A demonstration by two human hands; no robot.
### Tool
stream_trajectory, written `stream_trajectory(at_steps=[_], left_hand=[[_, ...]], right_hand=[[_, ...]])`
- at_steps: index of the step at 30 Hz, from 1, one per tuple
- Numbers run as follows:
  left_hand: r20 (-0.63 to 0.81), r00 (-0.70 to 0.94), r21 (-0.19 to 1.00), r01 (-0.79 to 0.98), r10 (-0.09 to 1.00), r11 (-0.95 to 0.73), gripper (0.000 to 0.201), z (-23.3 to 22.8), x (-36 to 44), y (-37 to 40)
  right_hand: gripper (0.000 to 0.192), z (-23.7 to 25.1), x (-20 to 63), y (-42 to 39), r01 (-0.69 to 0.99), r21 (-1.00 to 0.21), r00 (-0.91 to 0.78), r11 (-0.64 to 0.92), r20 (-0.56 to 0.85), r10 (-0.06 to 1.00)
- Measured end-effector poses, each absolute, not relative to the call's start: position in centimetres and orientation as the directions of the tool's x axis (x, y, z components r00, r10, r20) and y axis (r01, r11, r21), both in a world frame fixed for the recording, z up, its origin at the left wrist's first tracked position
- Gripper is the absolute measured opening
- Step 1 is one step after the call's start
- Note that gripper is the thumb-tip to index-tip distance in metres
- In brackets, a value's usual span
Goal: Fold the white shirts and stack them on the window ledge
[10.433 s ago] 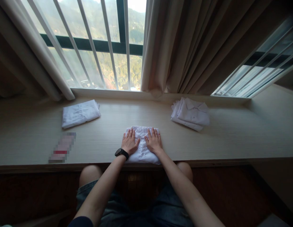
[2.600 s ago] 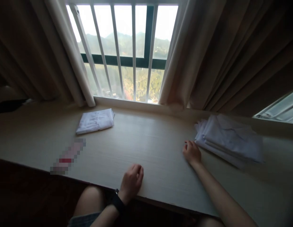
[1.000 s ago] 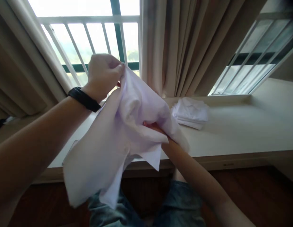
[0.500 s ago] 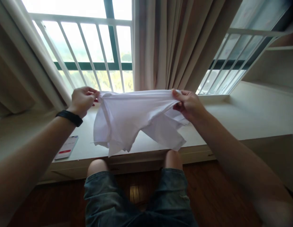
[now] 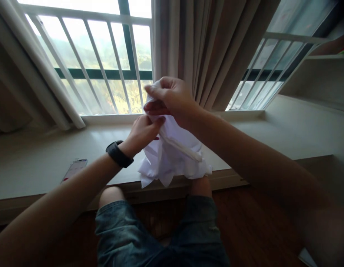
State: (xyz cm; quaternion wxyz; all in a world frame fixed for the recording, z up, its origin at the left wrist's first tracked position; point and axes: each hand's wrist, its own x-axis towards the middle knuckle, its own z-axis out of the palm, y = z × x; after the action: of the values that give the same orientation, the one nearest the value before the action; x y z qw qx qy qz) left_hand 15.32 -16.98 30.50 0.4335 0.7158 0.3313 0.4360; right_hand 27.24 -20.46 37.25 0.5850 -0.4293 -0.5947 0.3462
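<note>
At the bottom of the frame the person's knees in denim shorts (image 5: 158, 237) sit against the edge of the pale wooden ledge (image 5: 35, 167). Just above them, at centre frame, a white garment (image 5: 172, 159) hangs bunched in the air, its loose lower corners dangling right at the ledge's front edge. The left hand (image 5: 142, 131), a black watch (image 5: 119, 154) on its wrist, is closed on the cloth from below. The right hand (image 5: 170, 98) pinches the top of the bundle between thumb and fingers, slightly higher up.

With the two hands so close together, the fabric is gathered rather than spread, so a seam or sleeve could stay twisted inside and crease. A light pinch at the top may also slip, dropping the cloth onto the knees or the dark floor (image 5: 258, 222).

At lower left a flat card-like item (image 5: 74, 170) lies on the ledge; a swinging hem might drag it off. Beyond stand the barred window (image 5: 105, 66) and beige curtain (image 5: 205, 48).
</note>
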Motion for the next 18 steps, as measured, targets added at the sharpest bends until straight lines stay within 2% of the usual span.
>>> stream_trajectory(at_steps=[2,4,6,8,9,11,13,14,16,18], left_hand=[[0.262,0.395,0.956,0.021,0.881,-0.294,0.023,30.5,15.3,-16.0],[0.192,0.397,0.981,-0.056,0.897,-0.185,0.018,30.6,14.6,-14.8],[0.167,0.37,0.982,-0.151,0.914,-0.118,0.014,31.0,13.6,-13.8],[0.187,0.324,0.972,-0.199,0.927,-0.127,0.014,31.5,12.7,-13.1],[0.211,0.3,0.969,-0.191,0.931,-0.158,0.016,31.9,12.3,-12.8],[0.26,0.26,0.964,-0.13,0.93,-0.233,0.023,32.5,11.6,-12.2],[0.295,0.216,0.955,-0.09,0.931,-0.282,0.027,33.0,10.8,-11.4],[0.3,0.192,0.954,-0.087,0.935,-0.288,0.027,33.0,10.3,-10.9],[0.271,0.16,0.962,-0.082,0.949,-0.26,0.029,32.8,9.2,-9.9],[0.205,0.153,0.978,-0.009,0.967,-0.206,0.034,32.2,8.1,-9.1]], right_hand=[[0.022,36.2,27.0,-20.8,0.199,-0.861,-0.063,0.469,0.466,0.883],[0.038,34.2,27.3,-21.4,0.338,-0.779,-0.1,0.528,0.528,0.843],[0.065,31.1,28.0,-22.2,0.467,-0.728,-0.09,0.502,0.525,0.846],[0.074,27.4,28.7,-22.7,0.567,-0.722,-0.067,0.396,0.439,0.896],[0.069,25.6,29.2,-22.8,0.623,-0.711,-0.055,0.326,0.377,0.925],[0.043,22.7,30.4,-22.7,0.738,-0.647,-0.043,0.193,0.24,0.97],[0.018,21.4,32.3,-22.1,0.805,-0.582,-0.04,0.114,0.138,0.99],[0.012,21.5,33.5,-21.7,0.814,-0.573,-0.029,0.095,0.122,0.992],[0.013,22.8,36.1,-20.5,0.774,-0.627,0.043,0.084,0.186,0.982],[0.019,25.3,38.4,-19.3,0.669,-0.731,0.157,0.135,0.317,0.935]])
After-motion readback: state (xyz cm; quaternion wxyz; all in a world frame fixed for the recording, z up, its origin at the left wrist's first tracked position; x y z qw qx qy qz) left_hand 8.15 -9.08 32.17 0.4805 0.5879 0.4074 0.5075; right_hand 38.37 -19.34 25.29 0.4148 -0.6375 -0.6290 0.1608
